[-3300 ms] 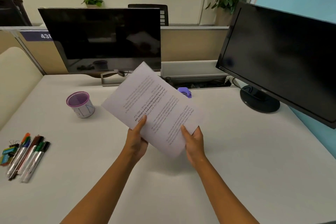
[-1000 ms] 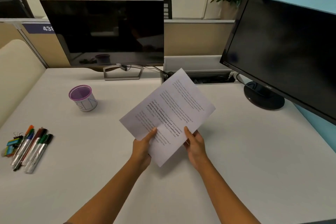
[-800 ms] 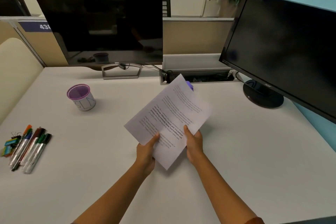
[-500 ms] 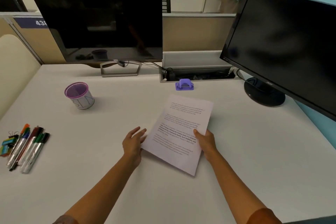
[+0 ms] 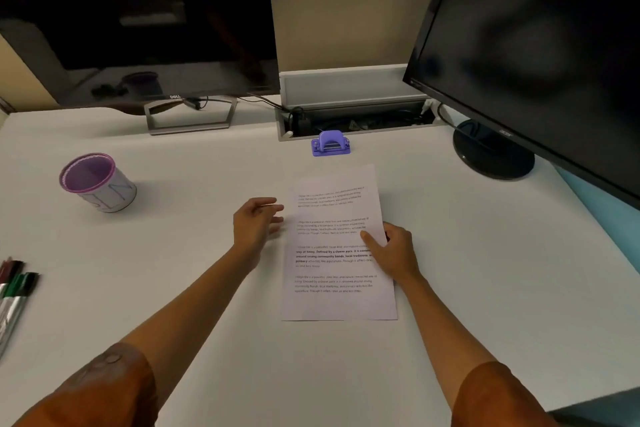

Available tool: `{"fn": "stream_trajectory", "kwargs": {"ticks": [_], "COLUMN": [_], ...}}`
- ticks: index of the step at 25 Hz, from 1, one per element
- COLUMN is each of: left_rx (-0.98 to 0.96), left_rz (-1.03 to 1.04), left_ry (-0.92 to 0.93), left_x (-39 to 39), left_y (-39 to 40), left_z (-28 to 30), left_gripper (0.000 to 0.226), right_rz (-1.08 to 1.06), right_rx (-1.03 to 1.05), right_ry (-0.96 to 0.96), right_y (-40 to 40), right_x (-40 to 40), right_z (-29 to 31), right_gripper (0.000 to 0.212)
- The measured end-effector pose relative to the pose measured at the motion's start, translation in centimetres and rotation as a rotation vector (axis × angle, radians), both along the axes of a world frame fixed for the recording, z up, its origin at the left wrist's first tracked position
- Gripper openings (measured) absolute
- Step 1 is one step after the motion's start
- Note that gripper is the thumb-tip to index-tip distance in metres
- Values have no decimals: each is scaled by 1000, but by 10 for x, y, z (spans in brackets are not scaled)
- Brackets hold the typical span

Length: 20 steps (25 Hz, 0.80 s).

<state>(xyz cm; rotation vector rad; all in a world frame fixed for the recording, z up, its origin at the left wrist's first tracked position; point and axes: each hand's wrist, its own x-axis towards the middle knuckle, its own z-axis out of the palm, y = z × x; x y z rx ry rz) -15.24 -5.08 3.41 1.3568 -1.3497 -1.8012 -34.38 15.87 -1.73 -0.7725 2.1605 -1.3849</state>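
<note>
A printed sheet of paper (image 5: pixel 334 298) lies flat on the white desk (image 5: pixel 173 288), straight in front of me, its long side pointing away. My right hand (image 5: pixel 394 253) is at the sheet's right edge, with the thumb on top of the text and the fingers curled at the edge, pinching it. Just left of the sheet is my left hand (image 5: pixel 254 222), fingers relaxed and spread, holding nothing and apart from the paper.
A small purple hole punch (image 5: pixel 330 143) sits beyond the sheet by the open cable tray (image 5: pixel 353 94). A purple-rimmed cup (image 5: pixel 98 184) stands at the left, several markers (image 5: pixel 14 288) at the far left edge. Dark monitors stand at back left (image 5: pixel 138 10) and at the right (image 5: pixel 536 45).
The sheet, held up in both hands before, has come down flat on the desk and turned straight. My left hand has let go and moved off to its left.
</note>
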Motion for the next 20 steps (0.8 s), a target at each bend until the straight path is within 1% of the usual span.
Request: {"fn": "stream_trajectory", "kwargs": {"ticks": [4,8,11,14,15,17,20], "left_rx": [-248,-567,-745,-938,-974,-979,-875], "left_rz": [-244,-349,-497,-637,-657,-690,-693], "left_ry": [-122,-236,-335,-485,-529,-580,-581], "left_x": [-50,-110,-154,-188,-196,-209,-218], "left_y": [-22,-48,-72,-92,-95,-98,-101], "left_z": [4,6,6,1,-1,-6,-11], "left_gripper": [17,16,26,43,46,49,50], "right_rz": [-12,-20,-24,-21,-19,-20,-17], "right_rx": [6,1,-6,-13,-17,-25,-37], "right_ry": [8,2,1,10,7,-2,-7], "right_y": [-2,-1,-1,-1,0,0,0], "right_x": [-3,-4,-3,-4,-5,-5,-4], "right_z": [-4,-7,-9,-13,-14,-15,-16], "right_gripper": [23,27,29,29,29,29,33]}}
